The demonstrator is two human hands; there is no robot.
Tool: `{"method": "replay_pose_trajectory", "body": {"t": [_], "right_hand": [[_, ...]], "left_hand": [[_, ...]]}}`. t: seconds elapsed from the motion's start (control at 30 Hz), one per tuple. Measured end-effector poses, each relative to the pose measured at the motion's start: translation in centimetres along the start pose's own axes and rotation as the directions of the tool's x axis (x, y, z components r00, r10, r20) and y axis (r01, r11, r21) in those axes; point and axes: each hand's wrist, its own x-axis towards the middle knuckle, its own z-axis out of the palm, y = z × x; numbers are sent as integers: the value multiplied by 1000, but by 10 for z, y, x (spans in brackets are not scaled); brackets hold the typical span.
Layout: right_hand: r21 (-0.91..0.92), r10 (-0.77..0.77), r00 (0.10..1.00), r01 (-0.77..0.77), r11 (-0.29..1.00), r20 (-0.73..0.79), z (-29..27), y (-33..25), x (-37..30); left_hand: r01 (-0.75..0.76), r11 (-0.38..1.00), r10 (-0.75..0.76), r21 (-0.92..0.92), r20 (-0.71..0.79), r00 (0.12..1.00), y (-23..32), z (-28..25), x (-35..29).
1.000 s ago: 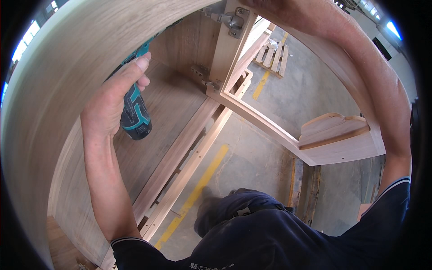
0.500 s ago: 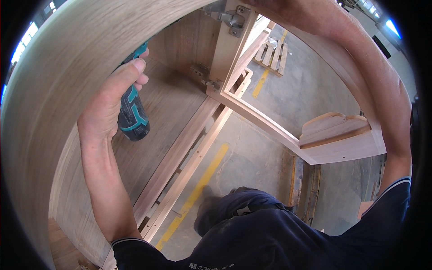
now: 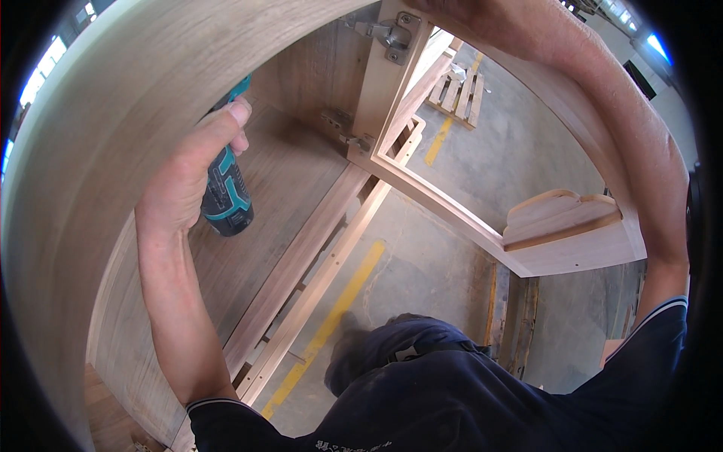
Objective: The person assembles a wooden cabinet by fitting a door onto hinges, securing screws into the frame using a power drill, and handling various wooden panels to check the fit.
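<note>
My left hand is wrapped round the grip of a teal and black cordless drill inside a wooden cabinet. The drill's battery end points down; its front is hidden beyond the cabinet's upper edge. To its right, a metal hinge joins the cabinet side to an open wooden door frame. A second hinge sits lower on the same side. My right arm reaches up over the door frame. Only the back part of my right hand shows at the top edge, its fingers out of sight.
A curved wooden piece stands at the door frame's far right corner. The cabinet's front rail runs below the opening. On the concrete floor are a slatted pallet and a yellow line.
My left hand and the drill have shifted very slightly right in the picture, with the grip unchanged. The cabinet and door frame look almost the same; my right arm has barely moved.
</note>
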Motion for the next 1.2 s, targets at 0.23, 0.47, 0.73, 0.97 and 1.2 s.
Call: {"method": "replay_pose_trajectory", "body": {"t": [0.23, 0.47, 0.73, 0.97, 1.2], "right_hand": [[3, 58, 998, -58, 998, 22, 1, -1, 1], [-51, 98, 994, -96, 994, 39, -2, -4, -1], [-124, 193, 979, -184, 975, 70, -3, -13, 2], [-83, 108, 992, -103, 991, 59, -1, -4, -2], [-152, -9, 1000, 9, 988, 2, -3, -16, -8]], "left_hand": [[-16, 999, 19, 40, -67, 998, 4, 6, -2], [-129, 989, 122, -71, -96, 988, 10, 15, -4], [-93, 992, 80, -90, -130, 988, 4, 19, -7], [-158, 983, 146, -92, -124, 981, -16, 22, -8], [-173, 983, 165, -62, -115, 979, -15, 22, -8]]}}
